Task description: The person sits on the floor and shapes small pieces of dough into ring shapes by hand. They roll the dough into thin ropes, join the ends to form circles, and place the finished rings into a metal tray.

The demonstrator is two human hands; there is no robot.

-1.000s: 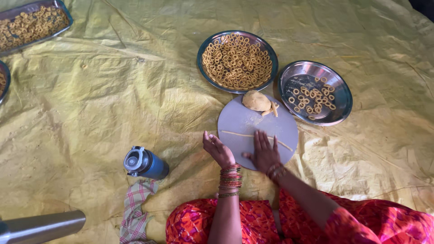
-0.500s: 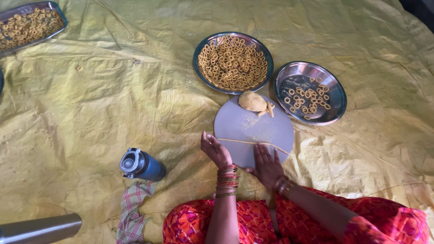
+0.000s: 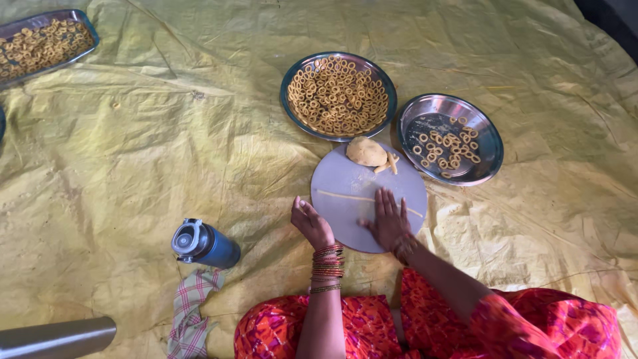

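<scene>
Right hand [image 3: 389,223] presses flat, fingers spread, on the dough strand [image 3: 349,197] to thin it across the round board [image 3: 345,213]; left hand [image 3: 309,223] hovers open at the board's left edge.

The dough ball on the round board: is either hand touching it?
No: the dough ball sits at the board's far edge, apart from the right hand and the left hand.

Yellow tarp [image 3: 166,153] covers floor. Full steel plate of fried rings [image 3: 338,95]; rectangular tray of rings [image 3: 41,44] far left. Blue bottle [image 3: 203,244] lying near checked cloth [image 3: 191,311]. Steel cylinder [image 3: 56,338] bottom-left corner.
</scene>
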